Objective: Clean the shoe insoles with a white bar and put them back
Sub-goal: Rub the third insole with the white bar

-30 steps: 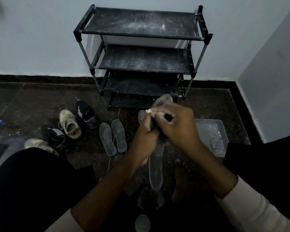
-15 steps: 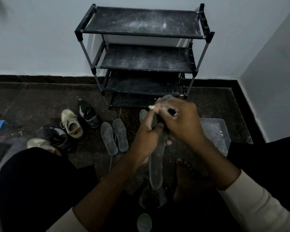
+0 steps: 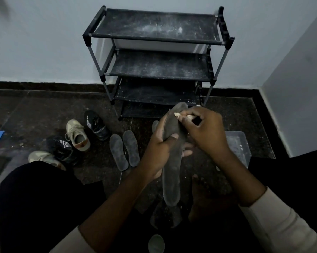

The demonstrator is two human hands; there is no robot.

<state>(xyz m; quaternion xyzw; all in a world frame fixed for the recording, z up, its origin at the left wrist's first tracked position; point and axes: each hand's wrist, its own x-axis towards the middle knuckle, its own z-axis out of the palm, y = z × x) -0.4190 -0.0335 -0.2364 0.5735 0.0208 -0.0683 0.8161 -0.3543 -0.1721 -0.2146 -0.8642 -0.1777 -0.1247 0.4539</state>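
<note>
Rubbing away: the white bar (image 3: 177, 114) has crept up toward the toe of the grey insole (image 3: 172, 176) since a second ago, so this stroke is reaching the tip. My right hand (image 3: 207, 132) pinches the bar in curled fingertips. My left hand (image 3: 158, 145) is wrapped round the insole's middle, thumb across its face, holding it upright in the air with the heel hanging toward my feet. By my reckoning the toe end is getting its scrub now, and nothing has been put back yet. Two more insoles (image 3: 124, 150) lie on the floor near its 9 o'clock, with the shoes (image 3: 78, 136) further out that way. A clear tub (image 3: 245, 154) sits at 3 o'clock and the shoe rack (image 3: 157, 64) at 12.
</note>
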